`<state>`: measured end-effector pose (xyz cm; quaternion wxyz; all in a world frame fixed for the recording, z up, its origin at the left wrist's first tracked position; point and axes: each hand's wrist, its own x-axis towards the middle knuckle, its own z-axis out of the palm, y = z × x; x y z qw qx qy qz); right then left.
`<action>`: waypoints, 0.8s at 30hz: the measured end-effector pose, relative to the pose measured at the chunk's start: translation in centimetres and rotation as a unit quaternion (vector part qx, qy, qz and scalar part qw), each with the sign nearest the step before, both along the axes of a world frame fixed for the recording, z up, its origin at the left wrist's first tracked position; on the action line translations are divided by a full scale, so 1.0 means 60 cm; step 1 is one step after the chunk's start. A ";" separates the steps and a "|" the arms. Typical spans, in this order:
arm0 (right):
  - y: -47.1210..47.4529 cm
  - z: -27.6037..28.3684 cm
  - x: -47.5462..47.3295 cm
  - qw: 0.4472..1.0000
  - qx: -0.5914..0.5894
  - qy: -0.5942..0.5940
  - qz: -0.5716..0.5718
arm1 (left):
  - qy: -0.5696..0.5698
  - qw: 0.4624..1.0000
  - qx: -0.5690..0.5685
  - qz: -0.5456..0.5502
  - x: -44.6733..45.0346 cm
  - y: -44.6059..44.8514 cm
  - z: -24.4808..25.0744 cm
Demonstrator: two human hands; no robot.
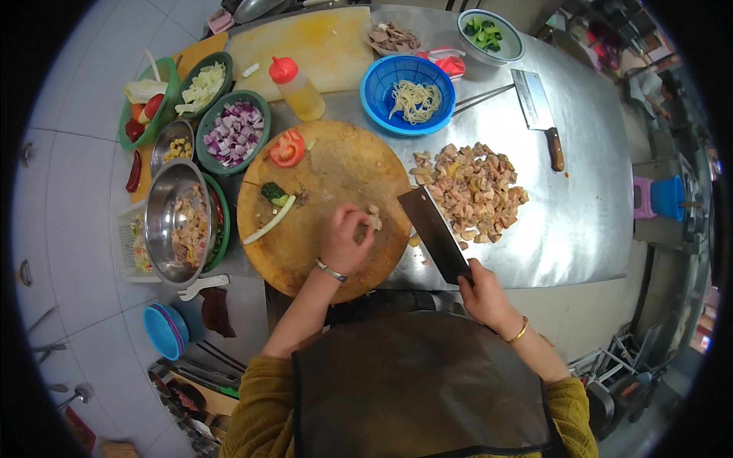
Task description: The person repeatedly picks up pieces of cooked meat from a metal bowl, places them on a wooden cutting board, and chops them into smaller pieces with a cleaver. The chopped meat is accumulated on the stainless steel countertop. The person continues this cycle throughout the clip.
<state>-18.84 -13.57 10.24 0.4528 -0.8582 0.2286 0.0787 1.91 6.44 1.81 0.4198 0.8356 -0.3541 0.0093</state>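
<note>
My left hand [346, 240] is over the round wooden chopping block [320, 154], its fingertips pinching a small piece of meat [373, 217]. In my right hand [487, 297] is the handle of a dark-bladed cleaver [436, 233], held at the block's right edge with the blade slanting up and left. A heap of chopped meat pieces [478, 189] lies on the steel table just beyond the blade. On the block's left side are a tomato half [287, 149], a dark green vegetable piece [274, 193] and a pale green stalk [270, 220].
Bowls of diced red onion [235, 134], cut cabbage [203, 83] and meat [192, 229] crowd the left. Behind the block stand a red-capped squeeze bottle [298, 89] and a blue basket [372, 86] with noodles. Another cleaver [532, 103] lies at the back right. A person [650, 94] is far right.
</note>
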 end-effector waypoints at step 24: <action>0.021 0.029 0.012 0.996 -0.040 -0.008 0.083 | 0.016 1.000 -0.013 -0.005 -0.007 0.036 -0.016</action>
